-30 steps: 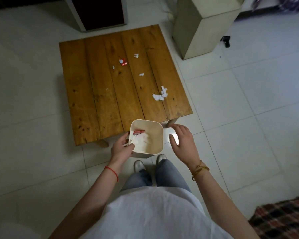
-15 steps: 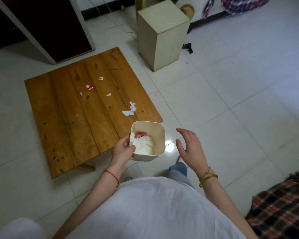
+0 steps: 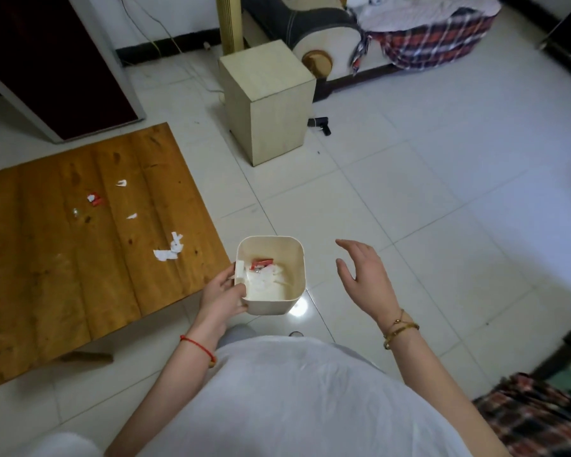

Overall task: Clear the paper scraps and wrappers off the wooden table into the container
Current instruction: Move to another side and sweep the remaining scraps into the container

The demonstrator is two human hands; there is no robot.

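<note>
Left hand (image 3: 223,296) grips the container (image 3: 271,275) (scraps inside) off the table's (image 3: 63,258) right edge; right hand (image 3: 365,277) hovers spread, empty.

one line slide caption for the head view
Left hand holds the bin beside the table, right hand open; scraps remain on it.

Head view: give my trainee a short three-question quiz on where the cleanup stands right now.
1. True or false: the wooden table is already free of scraps.
2. Which of the hands grips the container? A) left hand B) right hand C) both
3. Fill in: the largest white scrap lies near the table's ____ edge, closest to the container.

Key: 1. False; several white scraps and a red wrapper lie on it. 2. A; the right hand is open and empty. 3. right.
</note>
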